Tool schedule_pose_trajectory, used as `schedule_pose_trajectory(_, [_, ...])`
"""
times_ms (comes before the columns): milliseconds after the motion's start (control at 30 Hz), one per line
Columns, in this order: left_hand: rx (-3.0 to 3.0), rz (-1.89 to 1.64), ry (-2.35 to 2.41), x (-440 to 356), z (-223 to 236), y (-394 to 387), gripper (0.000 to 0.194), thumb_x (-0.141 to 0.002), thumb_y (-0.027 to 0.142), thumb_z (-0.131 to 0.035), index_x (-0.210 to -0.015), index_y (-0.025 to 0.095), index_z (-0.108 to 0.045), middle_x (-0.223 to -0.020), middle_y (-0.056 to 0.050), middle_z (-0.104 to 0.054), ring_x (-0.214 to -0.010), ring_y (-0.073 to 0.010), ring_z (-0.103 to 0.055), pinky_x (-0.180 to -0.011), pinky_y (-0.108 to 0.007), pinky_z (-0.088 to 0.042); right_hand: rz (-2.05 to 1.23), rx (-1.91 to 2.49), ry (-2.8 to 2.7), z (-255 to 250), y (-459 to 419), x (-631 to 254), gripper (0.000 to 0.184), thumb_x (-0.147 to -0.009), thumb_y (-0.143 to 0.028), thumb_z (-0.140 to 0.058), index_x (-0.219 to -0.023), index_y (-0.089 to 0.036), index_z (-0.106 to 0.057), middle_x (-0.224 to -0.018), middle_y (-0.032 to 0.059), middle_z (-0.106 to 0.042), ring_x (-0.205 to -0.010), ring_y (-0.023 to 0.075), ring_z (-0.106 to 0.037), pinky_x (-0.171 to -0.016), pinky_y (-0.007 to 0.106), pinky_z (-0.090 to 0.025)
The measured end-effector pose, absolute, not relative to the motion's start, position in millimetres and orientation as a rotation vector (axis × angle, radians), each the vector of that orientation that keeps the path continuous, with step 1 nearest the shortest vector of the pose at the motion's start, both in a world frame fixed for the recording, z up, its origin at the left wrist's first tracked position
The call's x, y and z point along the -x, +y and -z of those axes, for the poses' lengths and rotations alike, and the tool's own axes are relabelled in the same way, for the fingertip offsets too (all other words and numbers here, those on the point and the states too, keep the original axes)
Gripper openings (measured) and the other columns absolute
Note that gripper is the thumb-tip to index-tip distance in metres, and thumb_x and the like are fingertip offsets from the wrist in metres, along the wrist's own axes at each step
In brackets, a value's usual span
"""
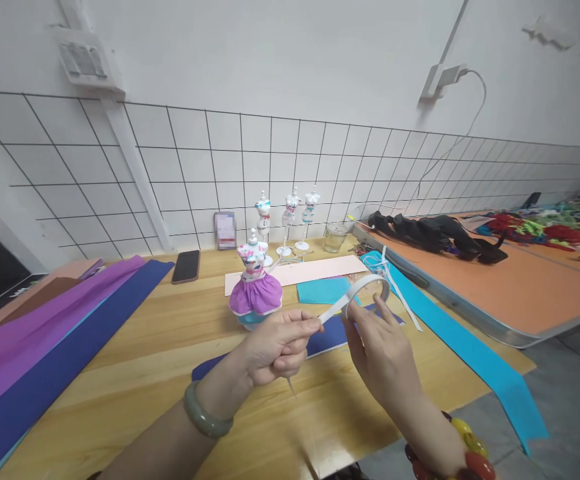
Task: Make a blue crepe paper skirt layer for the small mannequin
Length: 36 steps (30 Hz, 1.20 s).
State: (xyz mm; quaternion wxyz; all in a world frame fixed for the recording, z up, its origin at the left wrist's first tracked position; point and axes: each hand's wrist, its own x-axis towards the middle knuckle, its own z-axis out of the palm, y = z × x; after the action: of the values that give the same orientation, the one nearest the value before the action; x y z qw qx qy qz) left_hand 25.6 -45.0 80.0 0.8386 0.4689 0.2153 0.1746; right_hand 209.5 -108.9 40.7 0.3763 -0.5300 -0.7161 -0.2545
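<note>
My left hand is closed, pinching the free end of a white tape strip. The strip runs up to a roll of white tape that my right hand holds from behind with its fingers curled round it. Both hands hover above a wooden table. Just beyond my left hand stands a small doll mannequin in a purple skirt. A dark blue paper sheet lies under the hands.
Purple and blue paper sheets lie at the left. A phone, a teal sheet, pink paper, three small mannequins and a glass jar sit further back. A teal strip hangs off the right edge beside an orange table.
</note>
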Motion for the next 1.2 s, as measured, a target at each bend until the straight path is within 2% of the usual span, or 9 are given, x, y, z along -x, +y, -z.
schedule_pose_trajectory(67, [-1.019, -0.377, 0.488, -27.5, -80.0, -48.0, 0.02, -0.078, 0.034, -0.062, -0.077, 0.018, -0.049, -0.037, 0.013, -0.028, -0.027, -0.002, -0.016, -0.029, -0.015, -0.009, 0.463, 1.427, -1.768, -34.8, -106.0, -206.4, 0.04, -0.088, -0.013, -0.047, -0.128, -0.017, -0.042, -0.102, 0.0145, -0.067, -0.092, 0.0269, -0.065, -0.089, 0.053, -0.046])
schedule_pose_trajectory(133, [-1.052, -0.374, 0.515, -29.6, -79.9, -50.1, 0.022, -0.077, 0.034, -0.062, -0.076, 0.019, -0.047, -0.037, 0.013, -0.028, -0.027, -0.0018, -0.017, -0.029, -0.015, -0.009, 0.158, 1.458, -1.672, -32.6, -105.0, -202.2, 0.056, -0.088, -0.018, -0.047, -0.14, -0.018, -0.025, -0.118, 0.0193, -0.06, -0.105, 0.0292, -0.06, -0.083, 0.051, -0.05])
schedule_pose_trajectory(233, [-1.111, -0.396, 0.534, -32.2, -78.7, -50.4, 0.023, -0.076, 0.035, -0.062, -0.076, 0.019, -0.046, -0.036, 0.014, -0.028, -0.027, -0.0015, -0.016, -0.029, -0.014, -0.012, -0.371, 1.277, -1.557, -36.5, -105.9, -198.9, 0.071, -0.089, -0.021, -0.047, -0.146, -0.027, -0.004, -0.131, 0.0171, -0.053, -0.118, 0.0259, -0.052, -0.085, 0.049, -0.05])
schedule_pose_trajectory(400, [-1.296, -0.454, 0.586, -28.5, -78.9, -46.1, 0.025, -0.077, 0.04, -0.06, -0.077, 0.019, -0.046, -0.036, 0.014, -0.032, -0.026, -0.0022, -0.021, -0.029, -0.014, -0.017, -0.787, 0.853, -1.3, -49.0, -103.6, -204.3, 0.066, -0.085, -0.032, -0.057, -0.142, -0.031, -0.024, -0.125, 0.0148, -0.058, -0.113, 0.0295, -0.056, -0.088, 0.053, -0.048])
schedule_pose_trajectory(533, [-1.582, -0.49, 0.729, -15.1, -89.1, -43.9, 0.026, -0.079, 0.044, -0.055, -0.076, 0.019, -0.05, -0.038, 0.01, -0.038, -0.028, -0.0057, -0.034, -0.031, -0.016, -0.021, -0.69, 0.906, -1.16, -50.6, -94.7, -199.9, 0.06, -0.082, -0.028, -0.063, -0.136, -0.027, -0.036, -0.098, 0.0106, -0.07, -0.088, 0.0247, -0.067, -0.075, 0.042, -0.054])
schedule_pose_trajectory(700, [-1.831, -0.653, 0.918, 5.9, -103.4, -37.6, 0.02, -0.08, 0.037, -0.051, -0.071, 0.019, -0.053, -0.049, 0.005, -0.048, -0.037, -0.008, -0.046, -0.041, -0.02, -0.033, -0.374, 0.989, -1.246, -51.7, -75.6, -177.0, 0.065, -0.078, -0.021, -0.067, -0.134, -0.024, -0.036, -0.073, 0.0, -0.063, -0.069, 0.0177, -0.062, -0.067, 0.034, -0.052])
schedule_pose_trajectory(800, [-1.935, -0.745, 0.999, 17.1, -108.1, -29.3, 0.019, -0.08, 0.033, -0.05, -0.069, 0.018, -0.055, -0.058, 0.003, -0.049, -0.047, -0.01, -0.05, -0.045, -0.021, -0.033, -0.253, 0.96, -1.339, -54.7, -56.4, -165.8, 0.059, -0.08, -0.02, -0.063, -0.132, -0.021, -0.036, -0.073, 0.0012, -0.064, -0.071, 0.0188, -0.063, -0.077, 0.039, -0.051])
schedule_pose_trajectory(967, [-2.114, -0.83, 1.166, 32.7, -116.3, -16.1, 0.022, -0.081, 0.029, -0.047, -0.066, 0.018, -0.058, -0.059, 0.003, -0.046, -0.056, -0.0115, -0.043, -0.051, -0.023, -0.028, -0.057, 0.899, -1.527, -56.2, -17.9, -157.4, 0.045, -0.083, -0.019, -0.059, -0.124, -0.02, -0.043, -0.078, 0.0036, -0.069, -0.083, 0.0221, -0.066, -0.092, 0.047, -0.045])
schedule_pose_trajectory(1200, [-2.146, -0.871, 1.287, 35.9, -119.7, -8.0, 0.021, -0.083, 0.026, -0.044, -0.066, 0.019, -0.054, -0.062, 0.004, -0.052, -0.059, -0.012, -0.045, -0.055, -0.024, -0.029, 0.201, 0.836, -1.667, -53.3, 14.2, -163.4, 0.065, -0.08, -0.011, -0.06, -0.138, -0.022, -0.031, -0.089, 0.0055, -0.072, -0.086, 0.0233, -0.067, -0.086, 0.045, -0.048])
